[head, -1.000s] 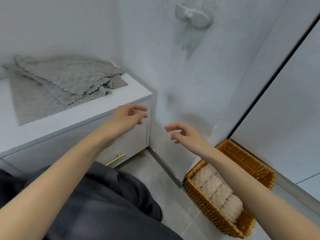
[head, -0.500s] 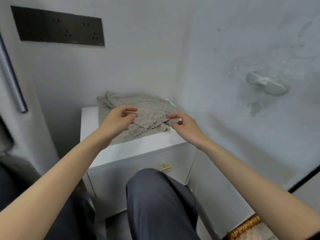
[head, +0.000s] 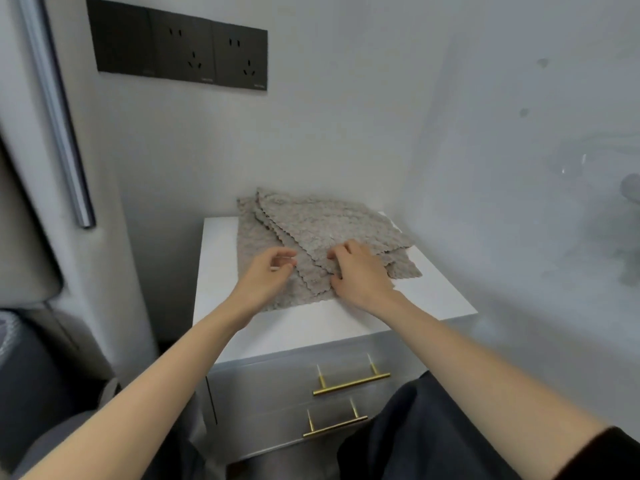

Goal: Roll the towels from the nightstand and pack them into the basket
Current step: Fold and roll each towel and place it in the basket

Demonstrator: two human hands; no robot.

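A small bedside table with a white top and grey drawer fronts is seen from above, set into the corner of two pale grey walls. A loose pile of grey-beige, scallop-edged terry towels is spread flat on the far half of the table top, with the layers fanned slightly apart. Two bare forearms are stretched over the near edge. The right hand is laid on the pile, and its grip is closed on the top towel: the near scalloped edge is pinched between the curled fingers and the thumb. The left hand is held just beside it, over the lower layers. Its grip is loosely curled, a gap is left between thumb and forefinger, and nothing is seen held in it; whether the cloth is touched cannot be told. Two gold bar handles are fixed to the drawer fronts, one above the other. A black panel of wall sockets is mounted above the table. A knee in dark trousers is seen at the lower right.
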